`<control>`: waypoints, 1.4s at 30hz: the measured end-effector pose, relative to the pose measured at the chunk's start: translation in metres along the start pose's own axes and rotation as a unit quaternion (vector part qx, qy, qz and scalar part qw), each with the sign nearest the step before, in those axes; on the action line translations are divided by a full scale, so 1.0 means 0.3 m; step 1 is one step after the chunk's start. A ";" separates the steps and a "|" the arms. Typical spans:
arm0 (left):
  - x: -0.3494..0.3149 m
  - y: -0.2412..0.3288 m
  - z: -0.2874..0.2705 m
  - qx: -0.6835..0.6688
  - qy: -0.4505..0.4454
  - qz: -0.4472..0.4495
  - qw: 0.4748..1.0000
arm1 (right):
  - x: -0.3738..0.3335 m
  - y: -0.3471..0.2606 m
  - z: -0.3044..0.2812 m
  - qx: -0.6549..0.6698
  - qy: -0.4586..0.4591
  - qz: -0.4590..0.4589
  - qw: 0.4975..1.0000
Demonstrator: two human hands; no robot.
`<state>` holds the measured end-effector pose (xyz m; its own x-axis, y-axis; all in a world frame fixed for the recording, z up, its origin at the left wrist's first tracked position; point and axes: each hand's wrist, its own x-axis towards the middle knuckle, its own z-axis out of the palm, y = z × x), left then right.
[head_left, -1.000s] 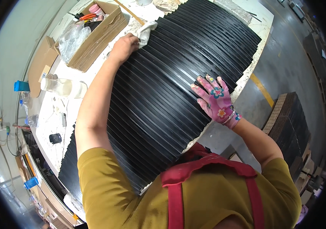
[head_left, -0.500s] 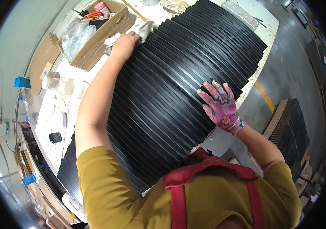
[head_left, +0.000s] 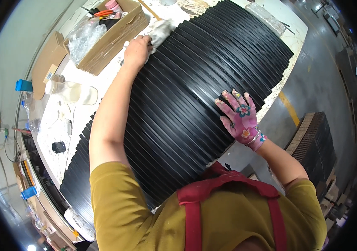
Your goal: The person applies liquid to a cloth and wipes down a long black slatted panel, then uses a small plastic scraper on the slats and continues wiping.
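Note:
Long black strips lie side by side across the table, their ends uneven along the edges. At their far left ends, my bare left hand is closed around a crumpled white rag. Part of the rag sticks out past my fingers along the strip ends. My right hand, in a pink flowered glove, rests on the near right part of the strips with its fingers spread and nothing in them.
Beyond my left forearm stand a cardboard box with plastic bags and tools, and a bottle of whitish liquid. A small black object lies on the white table. Stacked dark panels stand on the floor at right.
My left hand and forearm have shifted slightly to the right, and the rag has moved along the strip ends with them. The gloved right hand stays almost in place.

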<state>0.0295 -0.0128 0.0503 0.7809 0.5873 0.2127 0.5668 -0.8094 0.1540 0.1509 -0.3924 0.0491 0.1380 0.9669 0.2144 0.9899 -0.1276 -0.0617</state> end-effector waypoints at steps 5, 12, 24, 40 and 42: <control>-0.034 -0.072 0.005 -0.024 0.050 -0.062 0.997 | 0.028 -0.008 0.004 0.020 0.005 -0.003 1.000; -0.455 0.153 -0.272 -0.225 0.148 -0.213 0.939 | 0.016 -0.050 -0.054 0.043 0.020 -0.017 0.999; -0.557 0.107 -0.188 -0.326 0.144 -0.221 0.908 | -0.034 -0.189 -0.006 0.093 -0.036 -0.130 0.987; -1.703 0.205 -0.277 0.148 0.045 -0.491 0.858 | 0.032 -0.362 0.006 0.142 -0.047 -0.291 0.945; -1.687 0.221 -0.290 0.140 0.053 -0.494 0.856 | 0.036 -0.373 0.056 0.092 -0.057 -0.298 0.948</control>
<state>-0.3510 -0.3637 0.0368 -0.1365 0.9699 0.2018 0.9895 0.1237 0.0750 0.0411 -0.3639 0.0419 -0.4594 0.8740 0.1586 0.8671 0.4799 -0.1333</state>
